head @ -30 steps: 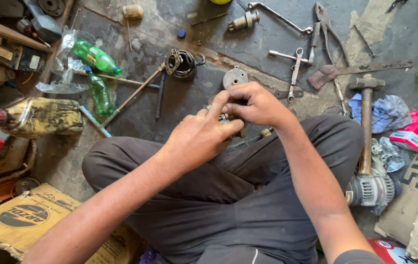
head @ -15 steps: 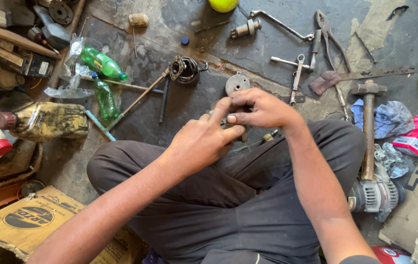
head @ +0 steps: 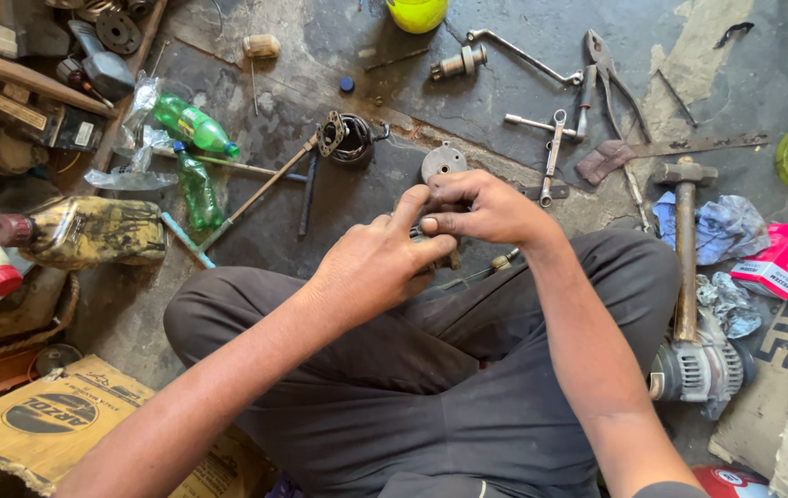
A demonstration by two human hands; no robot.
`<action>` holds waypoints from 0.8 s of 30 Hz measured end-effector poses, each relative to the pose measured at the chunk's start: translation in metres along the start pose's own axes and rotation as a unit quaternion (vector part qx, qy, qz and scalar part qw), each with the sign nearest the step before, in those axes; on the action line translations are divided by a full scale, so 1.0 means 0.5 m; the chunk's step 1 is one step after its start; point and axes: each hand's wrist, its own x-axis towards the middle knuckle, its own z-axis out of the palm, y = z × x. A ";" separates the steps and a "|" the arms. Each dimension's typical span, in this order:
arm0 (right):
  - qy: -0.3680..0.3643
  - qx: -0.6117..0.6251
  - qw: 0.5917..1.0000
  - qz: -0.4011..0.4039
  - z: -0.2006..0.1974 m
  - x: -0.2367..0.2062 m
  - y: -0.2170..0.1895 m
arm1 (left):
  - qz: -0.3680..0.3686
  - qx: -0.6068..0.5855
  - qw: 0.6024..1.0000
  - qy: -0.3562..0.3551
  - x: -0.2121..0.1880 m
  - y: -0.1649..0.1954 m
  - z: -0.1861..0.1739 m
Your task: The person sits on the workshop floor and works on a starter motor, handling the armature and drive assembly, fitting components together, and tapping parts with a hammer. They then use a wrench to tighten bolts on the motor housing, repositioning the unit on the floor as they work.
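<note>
Since a second ago: both our hands have stayed together over our lap; the view has slid a little, so the floor tools sit lower in the picture, and our left thumb has lifted against the right fingers.
Left hand (head: 377,267): fingers curled inward, thumb raised, pressed up to the right fingertips; we cannot tell whether it is clamped on anything, since whatever lies between the hands is covered.
Right hand (head: 484,210): fingers bunched and bent down, pinching toward the left thumb; what it grips stays hidden under the knuckles.
Small part: only a dark sliver (head: 420,235) shows between the two hands, just above our dark trousers (head: 431,387); its kind we cannot make out.
Beyond the right hand: a round grey metal cover (head: 443,161) lies on the floor, with a spanner (head: 553,152) to its right.
Beyond the left hand: a dark ring-shaped housing (head: 350,140) and a long rod (head: 260,192).
Right of the right hand: a hammer (head: 684,240) rests on an alternator (head: 700,369), beside crumpled rags (head: 724,226).
Left of the left hand: two green bottles (head: 193,124), well apart from us.
Risk: we judge that a small piece pinched this way could slip and drop into the folds of the trousers or onto the cluttered floor, because the grip is fingertip-only and unseen from above.
</note>
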 end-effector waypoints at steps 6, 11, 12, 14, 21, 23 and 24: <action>0.019 -0.017 1.000 -0.013 0.009 0.004 0.008 | 0.032 -0.008 0.999 0.000 -0.020 0.001 -0.022; 0.031 -0.028 0.999 -0.010 0.016 0.000 -0.001 | 0.025 -0.015 0.997 -0.064 -0.055 -0.017 -0.056; 0.033 -0.031 0.999 -0.007 0.019 0.002 -0.003 | 0.018 0.010 0.996 -0.086 -0.055 -0.017 -0.054; 0.030 -0.023 0.999 -0.001 0.025 0.003 -0.004 | -0.001 0.064 0.990 -0.125 -0.052 -0.016 -0.046; 0.282 0.084 0.949 0.114 -0.086 -0.013 0.049 | 0.009 0.109 0.988 -0.106 -0.038 -0.021 -0.010; 0.430 -0.009 0.893 0.130 -0.178 -0.003 0.086 | 0.007 0.099 0.990 -0.097 -0.041 -0.024 -0.005; 0.460 -0.138 0.871 0.099 -0.210 0.005 0.109 | 0.003 0.096 0.991 -0.095 -0.044 -0.023 -0.003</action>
